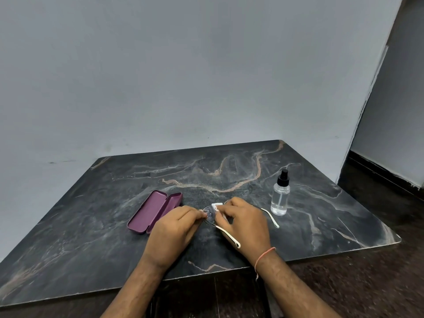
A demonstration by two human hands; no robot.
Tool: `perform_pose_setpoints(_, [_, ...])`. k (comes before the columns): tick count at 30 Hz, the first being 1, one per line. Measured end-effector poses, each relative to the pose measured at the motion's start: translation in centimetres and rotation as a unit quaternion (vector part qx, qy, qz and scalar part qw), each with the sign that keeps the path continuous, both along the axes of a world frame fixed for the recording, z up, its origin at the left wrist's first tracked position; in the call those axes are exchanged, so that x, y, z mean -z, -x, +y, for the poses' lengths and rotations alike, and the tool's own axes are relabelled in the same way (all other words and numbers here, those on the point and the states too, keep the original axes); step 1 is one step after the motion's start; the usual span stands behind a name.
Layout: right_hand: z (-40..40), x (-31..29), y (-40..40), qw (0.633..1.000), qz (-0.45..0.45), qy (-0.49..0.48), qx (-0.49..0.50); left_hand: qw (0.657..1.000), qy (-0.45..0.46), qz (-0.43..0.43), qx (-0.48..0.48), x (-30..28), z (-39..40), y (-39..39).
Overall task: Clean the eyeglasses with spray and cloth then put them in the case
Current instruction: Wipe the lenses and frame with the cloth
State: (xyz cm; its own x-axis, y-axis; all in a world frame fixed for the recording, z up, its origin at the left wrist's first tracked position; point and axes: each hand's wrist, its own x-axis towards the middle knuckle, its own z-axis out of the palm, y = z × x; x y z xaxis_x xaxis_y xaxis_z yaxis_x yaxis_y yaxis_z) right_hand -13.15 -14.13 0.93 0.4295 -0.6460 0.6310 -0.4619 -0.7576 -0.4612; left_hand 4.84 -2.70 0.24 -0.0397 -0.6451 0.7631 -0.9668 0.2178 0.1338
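Now mid-wipe, low over the tabletop (229, 171). Left hand (174, 228) curled in, fingertips pinching the eyeglasses (210, 213) at the rim of the near lens. Right hand (245, 223) bunched around a small white cloth (216, 206), pressing it onto the frame beside that lens. Lens speckled, probably with spray droplets; hard to say for sure. One white-tipped temple (229, 236) poking out under the right wrist, the other (271, 219) splayed toward the spray bottle (280, 196), standing upright just beside it. Case (154, 211) lying open at left, near the left hand, waiting.

Plenty to go wrong from here. Thin wire frame pinched at a single rim point: too much push from the cloth and likely a twist at the bridge or a bent hinge. Tiny cloth, so easy for a bare fingertip to slide past its edge and smear the wet lens again. Far temple close to the bottle: a wide sweep of the right hand and quite possibly a knock, a topple, a roll across the stone. Hard tabletop underneath too, so a slipped pinch could mean a lens face-down on marble, scratched. Temples not yet folded either; rushing them into the narrow case risks a snag on its edge.
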Motion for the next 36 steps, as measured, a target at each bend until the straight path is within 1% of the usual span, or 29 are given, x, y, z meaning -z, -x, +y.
perform_pose_setpoints(2, [-0.15,0.01,-0.04,0.999,0.000,-0.018,-0.027,1.000,-0.003,-0.005,0.002,0.07,-0.06,-0.06])
perform_pose_setpoints(5, [-0.19,-0.19,0.25,0.991,0.014,-0.054,-0.121,1.000,-0.009,-0.010,0.000,0.15,-0.13,-0.16])
perform_pose_setpoints(7, [-0.16,-0.23,0.38,0.987,0.017,-0.062,-0.148,1.000,-0.010,-0.007,0.001,0.11,-0.07,-0.20])
perform_pose_setpoints(9, [-0.24,-0.19,0.30,0.991,0.019,-0.064,-0.117,1.000,-0.008,-0.004,0.001,0.06,0.02,-0.13])
perform_pose_setpoints(12, [-0.54,-0.16,0.06,0.998,0.006,-0.054,-0.035,1.000,-0.005,-0.002,0.003,-0.01,0.06,0.00])
perform_pose_setpoints(13, [-0.64,-0.15,0.02,0.998,-0.003,-0.055,-0.031,1.000,-0.006,-0.004,0.004,-0.02,0.04,0.02])
perform_pose_setpoints(15, [-0.57,-0.26,0.07,0.995,-0.005,-0.068,-0.071,1.000,-0.007,-0.007,0.002,-0.02,0.01,-0.01])
perform_pose_setpoints(17, [-0.33,-0.40,0.27,0.989,0.015,-0.074,-0.129,1.000,-0.009,-0.007,-0.003,-0.01,0.03,-0.06])
perform_pose_setpoints(18, [-0.24,-0.45,0.36,0.987,0.023,-0.076,-0.142,1.000,-0.011,-0.008,-0.004,0.00,0.05,-0.09])
perform_pose_setpoints(21, [-0.21,-0.57,0.43,0.989,0.038,-0.093,-0.106,1.000,-0.017,-0.004,-0.004,0.07,0.05,-0.17])
perform_pose_setpoints(23, [-0.29,-0.46,0.23,0.994,0.045,-0.077,-0.063,1.000,-0.018,0.007,-0.002,0.06,0.04,-0.18])
perform_pose_setpoints(25, [-0.40,-0.39,0.05,0.997,0.034,-0.054,-0.034,1.000,-0.016,0.009,-0.001,0.05,0.00,-0.13])
perform_pose_setpoints(27, [-0.40,-0.46,0.03,0.996,0.023,-0.062,-0.054,1.000,-0.016,0.007,-0.001,0.07,-0.04,-0.13])
perform_pose_setpoints(29, [-0.28,-0.58,0.12,0.991,0.034,-0.075,-0.107,1.000,-0.016,0.006,-0.006,0.18,-0.06,-0.19])
perform_pose_setpoints(31, [-0.21,-0.64,0.22,0.988,0.050,-0.074,-0.128,1.000,-0.019,0.001,-0.010,0.25,-0.05,-0.22])
perform_pose_setpoints(34, [-0.35,-0.42,0.12,0.990,0.047,-0.090,-0.094,1.000,-0.021,0.010,-0.009,0.20,0.01,-0.14])
perform_pose_setpoints(36, [-0.47,-0.21,-0.07,0.994,0.045,-0.075,-0.061,1.000,-0.021,0.018,-0.009,0.12,0.01,-0.11])
